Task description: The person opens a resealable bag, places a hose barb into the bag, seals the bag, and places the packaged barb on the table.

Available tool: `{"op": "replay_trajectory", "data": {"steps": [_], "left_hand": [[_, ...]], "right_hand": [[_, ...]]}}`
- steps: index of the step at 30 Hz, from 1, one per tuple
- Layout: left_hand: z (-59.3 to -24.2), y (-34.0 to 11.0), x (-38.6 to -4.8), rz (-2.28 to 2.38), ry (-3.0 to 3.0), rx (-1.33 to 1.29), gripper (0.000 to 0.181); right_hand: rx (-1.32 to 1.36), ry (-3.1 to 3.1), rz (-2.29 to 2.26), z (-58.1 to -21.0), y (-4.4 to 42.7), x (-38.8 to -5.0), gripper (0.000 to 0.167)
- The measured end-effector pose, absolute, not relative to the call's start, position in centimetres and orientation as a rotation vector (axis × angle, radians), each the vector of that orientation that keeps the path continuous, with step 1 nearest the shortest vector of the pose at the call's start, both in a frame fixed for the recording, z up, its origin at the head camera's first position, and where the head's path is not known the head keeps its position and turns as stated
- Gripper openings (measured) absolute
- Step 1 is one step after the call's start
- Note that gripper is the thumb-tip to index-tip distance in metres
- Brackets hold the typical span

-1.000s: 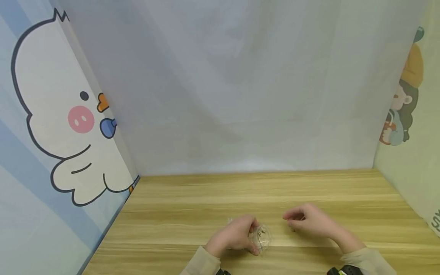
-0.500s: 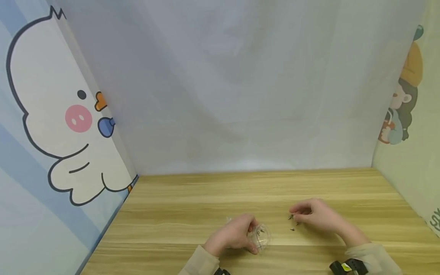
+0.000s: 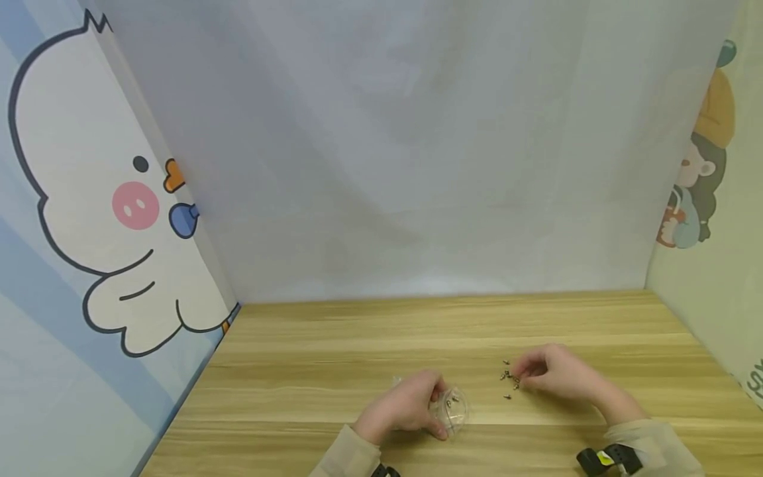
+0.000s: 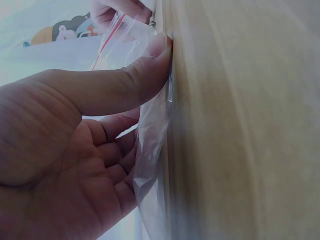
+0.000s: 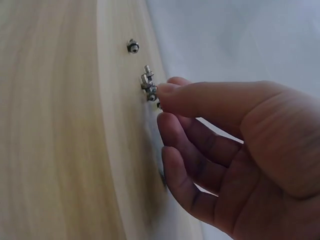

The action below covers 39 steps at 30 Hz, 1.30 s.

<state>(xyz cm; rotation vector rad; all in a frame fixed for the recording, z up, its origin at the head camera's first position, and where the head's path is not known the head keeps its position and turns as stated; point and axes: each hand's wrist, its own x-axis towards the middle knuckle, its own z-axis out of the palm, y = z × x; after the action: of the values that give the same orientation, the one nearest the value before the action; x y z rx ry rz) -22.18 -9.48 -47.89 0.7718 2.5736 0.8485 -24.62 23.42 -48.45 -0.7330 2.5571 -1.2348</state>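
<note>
My left hand [image 3: 408,405] grips a clear plastic zip bag [image 3: 454,417], thumb on the near side and fingers behind it. A red seal line runs along the bag [image 4: 109,41] in the left wrist view. Small metal pieces [image 3: 456,399] show through the plastic. To the right, several small metal fittings [image 3: 507,375] lie loose on the table, with collars and narrow tips. My right hand [image 3: 560,374] is beside them, fingers bent loosely and a gap between thumb and fingertips. One fitting [image 5: 159,105] shows at this gap; whether the fingers touch it is hard to see.
Both hands are over a wood-grain table [image 3: 334,338]. A pale grey curtain [image 3: 417,165] hangs behind it. Printed panels with cartoon figures stand at the left [image 3: 89,185] and right [image 3: 733,278]. One fitting [image 3: 507,397] lies nearer the front than the group.
My right hand has moved a little right and back, uncovering the fittings, which now lie spread on the table. The left hand keeps hold of the bag in about the same place.
</note>
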Motion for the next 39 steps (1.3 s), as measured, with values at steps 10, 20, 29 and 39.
{"op": "replay_trajectory", "data": {"steps": [10,20,29,39], "left_hand": [[-48.02,-9.42,-22.28,0.851,2.576,0.773,0.057],[-48.26,-9.48,-22.36,0.86,2.577,0.771,0.057],[-48.15,-9.49,-22.38,0.865,2.568,0.76,0.057],[-48.07,-9.51,-22.36,0.86,2.567,0.763,0.058]], "right_hand": [[-0.789,2.504,-1.205,-48.95,23.64,-24.8,0.012],[-0.82,2.519,-1.163,-49.04,23.52,-24.9,0.006],[-0.85,2.533,-1.137,-49.0,23.53,-24.92,0.006],[-0.879,2.544,-1.089,-48.97,23.67,-24.93,0.006]]}}
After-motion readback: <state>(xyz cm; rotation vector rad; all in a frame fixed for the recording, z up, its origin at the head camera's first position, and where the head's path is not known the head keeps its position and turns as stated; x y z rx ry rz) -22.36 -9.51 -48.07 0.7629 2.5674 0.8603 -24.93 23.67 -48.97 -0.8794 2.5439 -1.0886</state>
